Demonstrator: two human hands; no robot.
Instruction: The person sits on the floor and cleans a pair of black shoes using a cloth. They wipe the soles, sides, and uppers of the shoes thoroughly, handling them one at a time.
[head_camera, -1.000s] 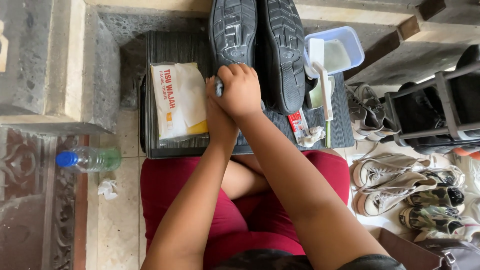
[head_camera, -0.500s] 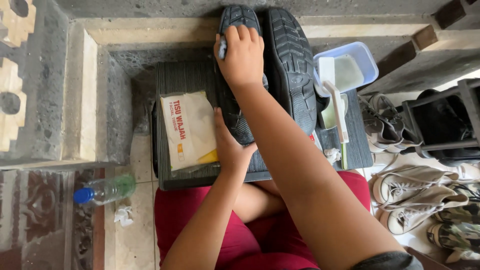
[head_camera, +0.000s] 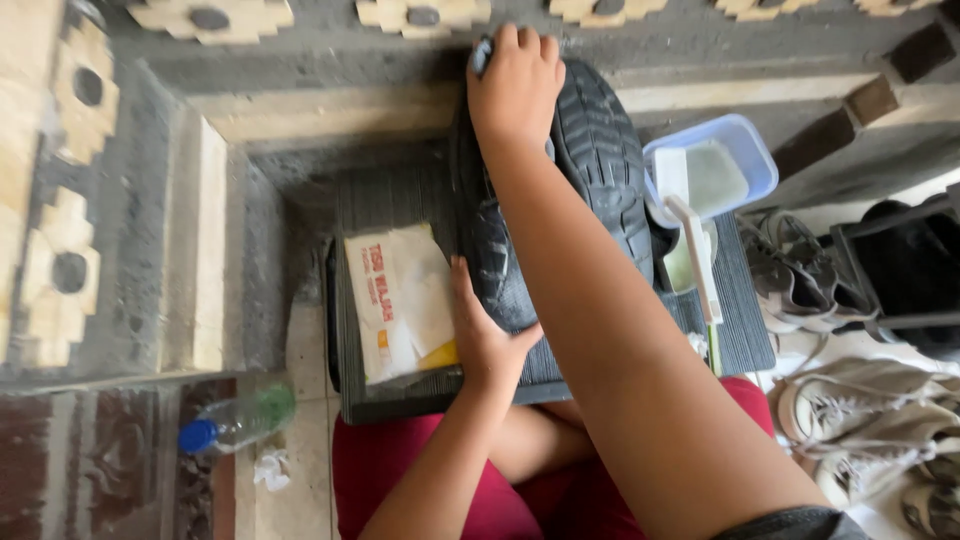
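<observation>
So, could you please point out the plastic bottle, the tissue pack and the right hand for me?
plastic bottle (head_camera: 240, 422), head view, on its clear body.
tissue pack (head_camera: 400, 300), head view, on its white front.
right hand (head_camera: 515, 85), head view, on the back of the hand.

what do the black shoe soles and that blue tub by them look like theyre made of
Black shoe soles: matte rubber by the look, with moulded tread ridges and dusty grey scuffs. Blue tub: probably thin plastic, smooth and slightly see-through, since its pale contents show through the wall. The right hand hides part of one toe.
</observation>
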